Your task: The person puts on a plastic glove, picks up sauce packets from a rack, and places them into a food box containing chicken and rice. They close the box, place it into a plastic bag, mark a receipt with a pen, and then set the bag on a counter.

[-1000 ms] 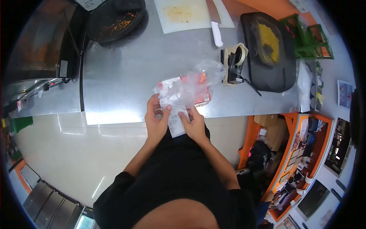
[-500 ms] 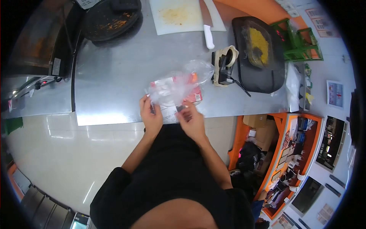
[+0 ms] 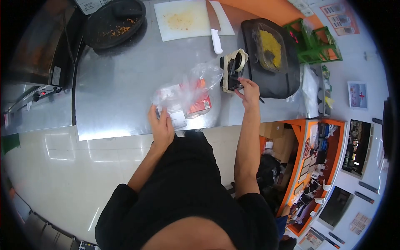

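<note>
A clear plastic bag (image 3: 189, 91) with red-and-white packages inside lies near the counter's front edge. My left hand (image 3: 161, 127) pinches its lower left corner. Beside those fingers, a white printed slip (image 3: 178, 119) lies against the bag. My right hand (image 3: 249, 95) reaches to a beige tape dispenser (image 3: 225, 75) holding a roll of tape (image 3: 240, 62) and black items. The thumb and fingers there close around something dark, which I cannot make out.
Behind are a white cutting board (image 3: 179, 21), a white-handled knife (image 3: 215, 37) and a round black pan (image 3: 114, 27) with crumbs. On the right, a black tray (image 3: 287, 85) bears a clear container of yellow food (image 3: 271, 48). Green baskets (image 3: 310, 43) stand beyond.
My right hand has left the bag and moved right and away from me to the tape dispenser. My left hand stays at the bag. The whole view has shifted slightly.
</note>
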`<state>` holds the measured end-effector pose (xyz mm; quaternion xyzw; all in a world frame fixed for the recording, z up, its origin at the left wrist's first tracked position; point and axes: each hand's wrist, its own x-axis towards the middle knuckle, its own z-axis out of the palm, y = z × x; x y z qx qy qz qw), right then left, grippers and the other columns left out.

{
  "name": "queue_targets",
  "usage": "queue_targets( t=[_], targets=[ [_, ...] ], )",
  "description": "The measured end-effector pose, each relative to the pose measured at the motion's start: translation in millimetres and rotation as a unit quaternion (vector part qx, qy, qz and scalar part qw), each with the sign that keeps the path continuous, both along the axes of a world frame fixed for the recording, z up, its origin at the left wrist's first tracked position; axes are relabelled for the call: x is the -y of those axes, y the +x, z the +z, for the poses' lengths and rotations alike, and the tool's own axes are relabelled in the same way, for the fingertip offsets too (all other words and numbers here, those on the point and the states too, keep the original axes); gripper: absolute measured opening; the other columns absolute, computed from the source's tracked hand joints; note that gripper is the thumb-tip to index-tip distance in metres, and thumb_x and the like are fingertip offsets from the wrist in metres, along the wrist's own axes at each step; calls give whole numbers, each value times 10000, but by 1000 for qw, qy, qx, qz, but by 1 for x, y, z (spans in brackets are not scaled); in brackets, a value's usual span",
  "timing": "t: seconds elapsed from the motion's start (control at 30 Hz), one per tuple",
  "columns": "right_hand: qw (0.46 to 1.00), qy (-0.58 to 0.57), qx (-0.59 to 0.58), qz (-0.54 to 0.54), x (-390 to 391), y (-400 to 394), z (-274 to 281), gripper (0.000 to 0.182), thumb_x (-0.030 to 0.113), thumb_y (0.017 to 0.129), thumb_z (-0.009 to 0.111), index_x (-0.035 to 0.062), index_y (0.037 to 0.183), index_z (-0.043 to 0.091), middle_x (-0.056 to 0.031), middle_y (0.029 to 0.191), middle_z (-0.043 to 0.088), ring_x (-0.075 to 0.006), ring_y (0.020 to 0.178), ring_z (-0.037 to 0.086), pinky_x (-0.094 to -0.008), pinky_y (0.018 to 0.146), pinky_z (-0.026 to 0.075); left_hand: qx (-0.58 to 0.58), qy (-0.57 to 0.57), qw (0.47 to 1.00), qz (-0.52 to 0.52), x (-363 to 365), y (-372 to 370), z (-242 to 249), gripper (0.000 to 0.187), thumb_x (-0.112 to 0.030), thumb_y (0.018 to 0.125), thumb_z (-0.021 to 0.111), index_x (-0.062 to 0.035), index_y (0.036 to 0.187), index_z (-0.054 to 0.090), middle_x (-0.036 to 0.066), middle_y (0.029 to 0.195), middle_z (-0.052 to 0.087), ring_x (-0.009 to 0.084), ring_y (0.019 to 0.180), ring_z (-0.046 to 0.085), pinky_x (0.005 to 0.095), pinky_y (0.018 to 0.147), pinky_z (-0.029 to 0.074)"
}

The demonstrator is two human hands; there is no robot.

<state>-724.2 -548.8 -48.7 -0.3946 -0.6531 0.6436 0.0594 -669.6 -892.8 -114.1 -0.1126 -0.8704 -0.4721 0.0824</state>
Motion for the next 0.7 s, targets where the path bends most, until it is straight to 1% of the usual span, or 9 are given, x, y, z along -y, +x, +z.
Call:
queue_targets(
  t=[0.2,0.23,0.3,0.4,0.43,0.5,0.57,0.67,0.7],
  targets=[
    [946,-87,-287,-123,32,38,-34,109,104,958,593,0,977,623,-76,1103,547,-170,973,581,-482,898,554,0,12,1000,14,0,-2,-3,335,-45,929,526,65,1241,578,293,1393,407,447,1258,420,478,1051,344],
    [947,-87,-285,-118,35,47,-49,109,104,958,593,0,977,623,-76,1103,547,-170,973,581,-482,898,554,11,33,999,20,1,-3,-3,319,-48,921,542,65,1215,595,286,1401,406,444,1263,420,477,1055,343],
    [942,38,-325,-69,34,56,-79,39,29,958,576,-8,964,583,-100,1195,494,-190,1040,582,-473,971,533,17,55,998,33,-3,-5,0,304,-51,913,559,64,1189,613,279,1410,405,440,1268,419,476,1058,342],
    [959,72,-274,20,13,63,-87,29,33,926,616,5,922,609,-125,1143,544,-224,1182,527,-424,1024,478,4,57,996,66,-8,-7,2,279,-77,891,615,35,1145,649,259,1396,424,424,1262,427,470,1059,343],
    [946,226,-218,85,-15,66,-110,43,37,906,644,11,885,617,-163,1173,546,-223,1150,546,-370,987,487,-11,29,997,66,-8,-5,-3,284,-85,868,651,14,1133,659,251,1370,440,408,1243,441,469,1039,357],
    [923,322,-152,148,-37,70,-94,71,52,898,662,6,865,619,-181,1186,560,-222,1101,576,-322,900,497,-23,-8,996,85,-4,0,0,292,-93,844,686,-6,1122,669,243,1344,455,392,1224,455,467,1020,370],
    [914,363,-156,89,-42,65,-49,65,73,909,651,16,887,632,-168,1168,592,-208,1028,599,-289,805,494,-107,-69,983,133,-11,-6,11,314,-99,798,730,-64,1108,688,188,1251,517,352,1160,491,463,953,394],
    [905,373,-169,112,-27,19,29,71,83,914,644,14,899,643,-129,1031,654,-177,933,615,-273,743,499,-156,-95,975,127,-10,-4,9,348,-105,760,756,-103,1104,698,124,1171,563,329,1106,516,455,895,398],
    [896,355,-176,202,2,-6,71,76,85,906,652,9,900,644,-116,948,657,-172,870,616,-273,719,497,-163,-81,974,135,-12,-4,10,361,-115,754,764,-145,1109,705,66,1135,588,305,1088,529,446,882,392]
  ],
)
